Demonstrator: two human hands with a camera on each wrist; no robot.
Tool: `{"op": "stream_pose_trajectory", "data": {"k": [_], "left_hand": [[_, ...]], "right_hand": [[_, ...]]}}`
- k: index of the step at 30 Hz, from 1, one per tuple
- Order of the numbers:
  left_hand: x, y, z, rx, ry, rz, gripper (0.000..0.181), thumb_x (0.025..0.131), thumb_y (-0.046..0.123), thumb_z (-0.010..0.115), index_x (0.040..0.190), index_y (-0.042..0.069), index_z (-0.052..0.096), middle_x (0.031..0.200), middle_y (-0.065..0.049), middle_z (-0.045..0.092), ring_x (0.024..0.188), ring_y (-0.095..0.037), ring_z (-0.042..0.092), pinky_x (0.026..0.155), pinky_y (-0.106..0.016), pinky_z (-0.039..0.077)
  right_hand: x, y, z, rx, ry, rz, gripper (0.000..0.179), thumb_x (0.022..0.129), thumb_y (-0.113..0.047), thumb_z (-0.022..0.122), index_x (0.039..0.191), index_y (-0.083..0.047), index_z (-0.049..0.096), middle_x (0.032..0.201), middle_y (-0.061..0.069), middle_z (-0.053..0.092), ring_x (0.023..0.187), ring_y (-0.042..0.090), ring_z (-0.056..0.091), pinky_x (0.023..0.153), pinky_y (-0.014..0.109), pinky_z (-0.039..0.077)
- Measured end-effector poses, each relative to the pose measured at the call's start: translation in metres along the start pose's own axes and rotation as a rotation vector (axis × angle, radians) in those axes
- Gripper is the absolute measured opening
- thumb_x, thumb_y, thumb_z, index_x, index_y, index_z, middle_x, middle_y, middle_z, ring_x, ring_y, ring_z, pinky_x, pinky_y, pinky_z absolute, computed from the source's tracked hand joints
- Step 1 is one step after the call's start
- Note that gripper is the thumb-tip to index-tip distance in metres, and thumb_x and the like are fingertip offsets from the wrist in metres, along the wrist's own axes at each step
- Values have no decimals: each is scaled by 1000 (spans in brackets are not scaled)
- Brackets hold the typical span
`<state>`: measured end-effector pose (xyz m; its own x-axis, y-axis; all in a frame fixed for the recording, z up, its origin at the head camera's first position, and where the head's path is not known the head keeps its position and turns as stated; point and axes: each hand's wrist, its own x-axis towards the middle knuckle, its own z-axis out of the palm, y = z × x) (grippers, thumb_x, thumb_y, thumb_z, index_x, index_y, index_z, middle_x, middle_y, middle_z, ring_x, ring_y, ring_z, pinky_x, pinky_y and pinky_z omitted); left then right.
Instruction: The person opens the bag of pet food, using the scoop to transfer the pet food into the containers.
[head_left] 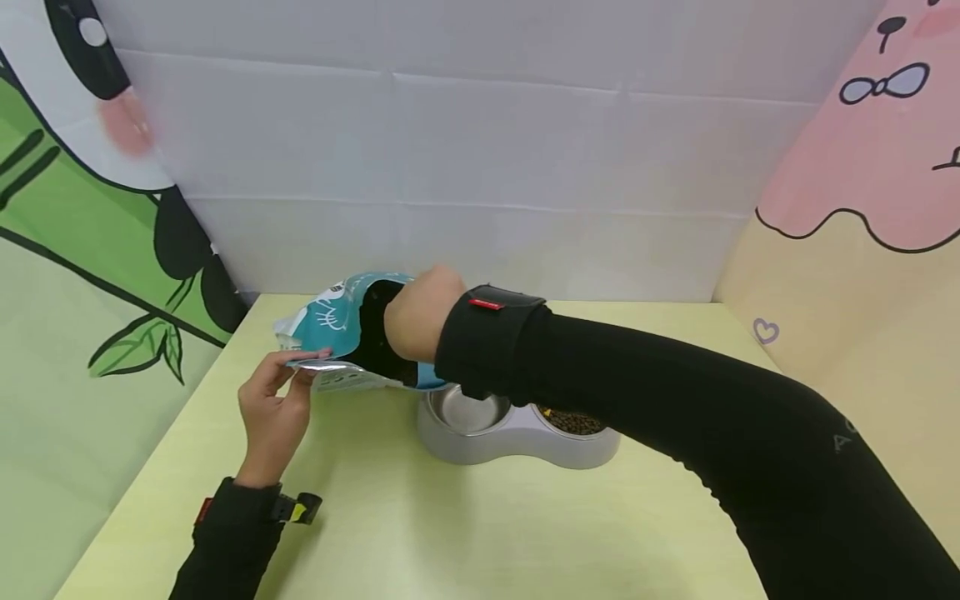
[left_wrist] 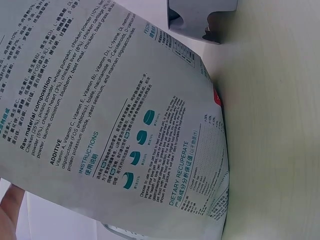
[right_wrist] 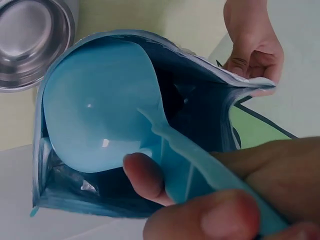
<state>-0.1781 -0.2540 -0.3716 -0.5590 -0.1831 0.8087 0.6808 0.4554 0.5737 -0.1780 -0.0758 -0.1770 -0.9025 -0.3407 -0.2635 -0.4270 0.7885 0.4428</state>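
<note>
A blue pet food bag (head_left: 347, 329) stands at the far left of the table with its mouth spread wide. My left hand (head_left: 276, 417) pinches the left corner of its rim between thumb and fingers. Over the mouth, my right hand (head_left: 424, 315) grips the handle of a light blue scoop (right_wrist: 100, 107). In the right wrist view the scoop's bowl lies within the bag's opening, its rounded underside toward the camera, so its inside is hidden. Printed text covers the bag's pale back (left_wrist: 115, 115) in the left wrist view.
Beside the bag sits a grey double pet bowl (head_left: 517, 447). Its left steel dish (head_left: 468, 412) shows bare metal; brown kibble (head_left: 573, 422) lies in the right one, partly behind my right sleeve. A white wall (head_left: 510, 167) rises behind the table, with cartoon-printed panels at both sides.
</note>
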Motion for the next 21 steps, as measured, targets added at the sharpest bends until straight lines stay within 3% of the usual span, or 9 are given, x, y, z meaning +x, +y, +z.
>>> {"op": "stream_pose_trajectory", "data": {"k": [4, 9, 12, 17, 21], "left_hand": [[0, -1, 0, 9, -1, 0, 23, 77, -22, 63, 98, -12, 62, 95, -17, 69, 99, -7, 63, 90, -17, 46], [1, 0, 0, 15, -8, 3, 24, 78, -23, 63, 98, -11, 63, 94, -19, 68, 99, -7, 64, 90, -18, 47], [0, 0, -1, 24, -17, 2, 24, 78, -23, 63, 99, -10, 63, 95, -18, 68, 99, -6, 63, 90, -18, 47], [-2, 1, -2, 33, -31, -8, 26, 77, -23, 63, 98, -9, 63, 96, -18, 69, 102, -7, 63, 92, -18, 46], [-3, 2, -4, 37, -49, -20, 25, 78, -21, 64, 100, -8, 64, 97, -19, 69, 103, -7, 62, 93, -19, 45]], "right_hand": [[6, -7, 5, -67, 17, -46, 18, 93, -29, 57, 77, -22, 60, 69, -7, 39, 61, 9, 38, 50, 21, 34], [20, -19, 9, 5, -18, 34, 16, 94, -33, 56, 96, -23, 68, 87, -9, 58, 73, 8, 50, 57, 21, 45], [27, -22, 12, 11, -43, 27, 18, 94, -34, 57, 101, -23, 69, 98, -8, 63, 82, 10, 56, 64, 22, 50], [32, -17, 21, 10, -25, -78, 18, 96, -30, 54, 88, -21, 67, 89, -7, 62, 78, 10, 56, 62, 22, 48], [34, -14, 26, 78, -13, -89, 21, 97, -27, 52, 80, -19, 61, 76, -4, 54, 69, 12, 50, 55, 24, 42]]}}
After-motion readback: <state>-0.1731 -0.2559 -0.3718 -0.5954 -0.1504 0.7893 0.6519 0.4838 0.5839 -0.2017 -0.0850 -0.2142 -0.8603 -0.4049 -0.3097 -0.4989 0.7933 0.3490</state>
